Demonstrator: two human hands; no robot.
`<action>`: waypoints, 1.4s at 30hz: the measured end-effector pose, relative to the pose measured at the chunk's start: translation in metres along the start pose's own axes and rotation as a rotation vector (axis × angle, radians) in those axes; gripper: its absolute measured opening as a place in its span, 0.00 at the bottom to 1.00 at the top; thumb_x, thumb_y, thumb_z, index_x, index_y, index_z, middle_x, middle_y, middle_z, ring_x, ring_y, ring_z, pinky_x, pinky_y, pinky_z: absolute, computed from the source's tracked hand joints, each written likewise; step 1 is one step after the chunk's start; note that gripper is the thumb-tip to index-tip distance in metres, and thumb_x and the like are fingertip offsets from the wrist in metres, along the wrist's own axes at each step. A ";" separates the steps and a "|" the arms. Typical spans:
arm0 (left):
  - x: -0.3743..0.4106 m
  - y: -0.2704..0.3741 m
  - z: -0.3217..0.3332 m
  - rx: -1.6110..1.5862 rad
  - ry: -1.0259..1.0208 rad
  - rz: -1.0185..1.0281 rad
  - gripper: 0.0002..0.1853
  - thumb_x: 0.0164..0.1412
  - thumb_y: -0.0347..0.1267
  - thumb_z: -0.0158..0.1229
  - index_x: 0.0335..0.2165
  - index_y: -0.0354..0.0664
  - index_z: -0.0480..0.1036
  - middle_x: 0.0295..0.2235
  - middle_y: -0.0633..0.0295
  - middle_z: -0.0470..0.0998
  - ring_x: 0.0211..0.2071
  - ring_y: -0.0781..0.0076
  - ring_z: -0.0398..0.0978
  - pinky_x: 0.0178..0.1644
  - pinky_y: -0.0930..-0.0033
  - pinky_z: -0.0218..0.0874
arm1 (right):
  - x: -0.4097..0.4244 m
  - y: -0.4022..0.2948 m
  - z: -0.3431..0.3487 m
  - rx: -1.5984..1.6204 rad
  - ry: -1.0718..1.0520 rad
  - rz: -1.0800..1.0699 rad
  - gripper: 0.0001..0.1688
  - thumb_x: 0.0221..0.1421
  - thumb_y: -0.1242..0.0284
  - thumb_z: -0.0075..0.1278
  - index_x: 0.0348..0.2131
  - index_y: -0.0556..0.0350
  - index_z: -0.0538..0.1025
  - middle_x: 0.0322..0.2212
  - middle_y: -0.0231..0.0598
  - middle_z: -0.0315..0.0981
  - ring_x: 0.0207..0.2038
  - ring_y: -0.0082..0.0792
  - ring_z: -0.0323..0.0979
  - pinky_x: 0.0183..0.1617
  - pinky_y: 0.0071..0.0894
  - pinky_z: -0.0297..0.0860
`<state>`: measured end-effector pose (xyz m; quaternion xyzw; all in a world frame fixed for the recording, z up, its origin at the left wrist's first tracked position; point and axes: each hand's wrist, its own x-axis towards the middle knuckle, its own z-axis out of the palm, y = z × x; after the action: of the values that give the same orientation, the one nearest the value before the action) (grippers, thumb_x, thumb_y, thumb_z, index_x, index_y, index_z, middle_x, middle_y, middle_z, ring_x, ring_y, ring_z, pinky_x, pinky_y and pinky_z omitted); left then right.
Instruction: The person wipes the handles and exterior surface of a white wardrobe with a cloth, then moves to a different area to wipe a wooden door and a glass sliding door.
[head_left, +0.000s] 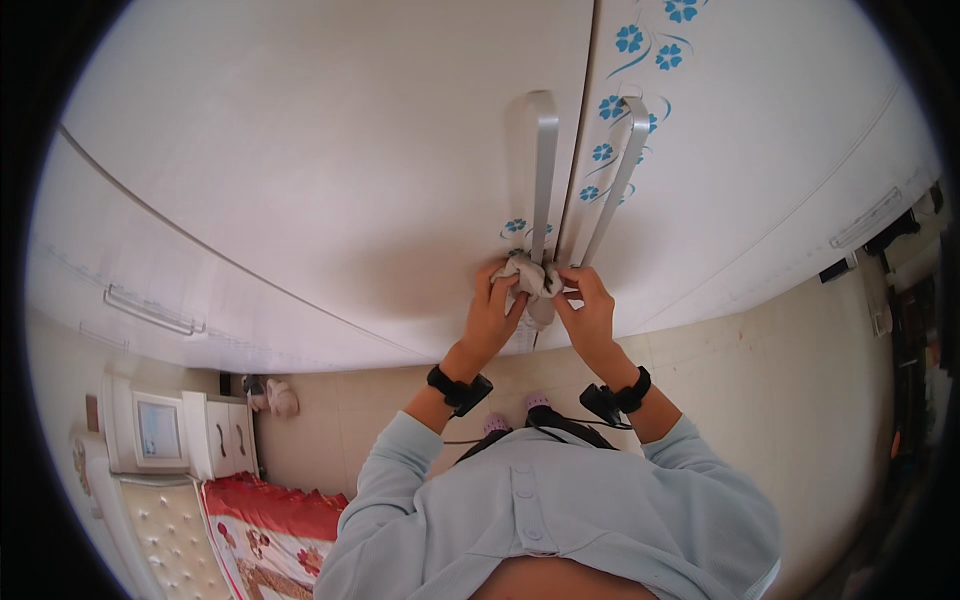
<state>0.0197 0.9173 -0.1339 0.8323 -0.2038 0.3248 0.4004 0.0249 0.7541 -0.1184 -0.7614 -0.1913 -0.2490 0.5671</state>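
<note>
A light grey cloth (529, 279) is bunched around the lower end of a silver metal door handle (546, 161) on a white wardrobe door. My left hand (491, 307) pinches the cloth from the left side. On its right side, my right hand (585, 304) grips the cloth between thumb and fingers. Part of the cloth hangs below the handle. A second silver handle (616, 176) runs just to the right, on the neighbouring door (720, 135) with blue flower decorations. The handle's lowest end is hidden by the cloth.
More wardrobe doors with handles (150, 311) curve away at both sides. A bed with a red and white cover (274, 510) and a white cabinet (217, 435) stand at the lower left. Soft toys (281, 397) lie near the wardrobe's base on the tiled floor (697, 375).
</note>
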 end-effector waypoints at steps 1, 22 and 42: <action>0.003 0.008 -0.006 0.029 -0.016 0.005 0.19 0.47 0.17 0.61 0.40 0.36 0.67 0.47 0.50 0.63 0.44 0.57 0.71 0.39 0.70 0.70 | 0.004 -0.005 -0.005 -0.012 -0.008 -0.007 0.20 0.43 0.83 0.55 0.40 0.55 0.74 0.31 0.39 0.71 0.24 0.28 0.70 0.25 0.23 0.67; -0.049 -0.014 -0.117 0.415 0.452 -0.392 0.14 0.52 0.22 0.59 0.40 0.37 0.68 0.49 0.49 0.65 0.46 0.54 0.69 0.43 0.63 0.66 | 0.011 -0.065 0.052 -0.075 -0.355 -0.170 0.13 0.47 0.76 0.57 0.37 0.48 0.78 0.25 0.37 0.64 0.25 0.38 0.69 0.27 0.33 0.66; -0.220 -0.097 -0.439 0.267 0.304 -0.736 0.09 0.47 0.18 0.53 0.26 0.44 0.73 0.33 0.63 0.73 0.29 0.63 0.73 0.33 0.67 0.65 | -0.081 -0.176 0.363 0.039 -0.703 -0.070 0.09 0.46 0.80 0.59 0.32 0.60 0.78 0.23 0.36 0.68 0.23 0.27 0.70 0.28 0.22 0.66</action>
<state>-0.2437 1.3431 -0.1348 0.8368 0.2122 0.3026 0.4039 -0.0818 1.1514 -0.1160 -0.7826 -0.4057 0.0125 0.4720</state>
